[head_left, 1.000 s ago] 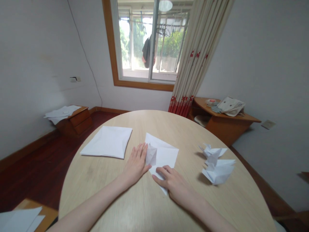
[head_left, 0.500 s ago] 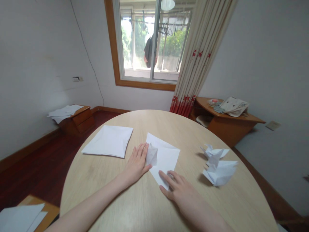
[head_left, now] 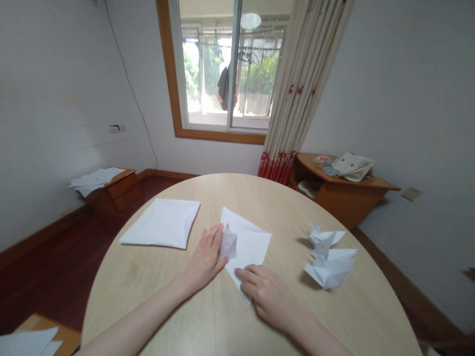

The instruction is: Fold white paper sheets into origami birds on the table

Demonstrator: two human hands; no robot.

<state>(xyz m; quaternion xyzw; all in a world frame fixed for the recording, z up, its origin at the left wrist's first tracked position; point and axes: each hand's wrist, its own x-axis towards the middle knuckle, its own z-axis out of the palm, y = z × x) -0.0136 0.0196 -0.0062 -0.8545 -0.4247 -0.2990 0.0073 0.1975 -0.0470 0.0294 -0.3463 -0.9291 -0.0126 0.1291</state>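
Observation:
A partly folded sheet of white paper (head_left: 254, 242) lies on the round wooden table, with a small folded flap (head_left: 229, 245) standing out at its left side. My left hand (head_left: 208, 252) lies flat along the paper's left edge, its fingers stretched out beside the flap and the thumb near the lower edge. At the lower part of the paper, my right hand (head_left: 265, 291) has its fingers curled in and pressed onto the sheet. Its thumb is hidden, and the hand covers part of the lower corner.
A stack of white paper (head_left: 159, 222) sits at the table's left. Folded paper figures (head_left: 330, 267) stand on the right side of the table (head_left: 148, 296). Beyond it are a corner desk (head_left: 349, 202) with a cloth bag (head_left: 352, 165) and a low drawer cabinet (head_left: 126, 190).
My right hand's fingers have drawn together and moved slightly left on the lower paper. My left hand keeps its place on the sheet. The camera view has tilted a little.

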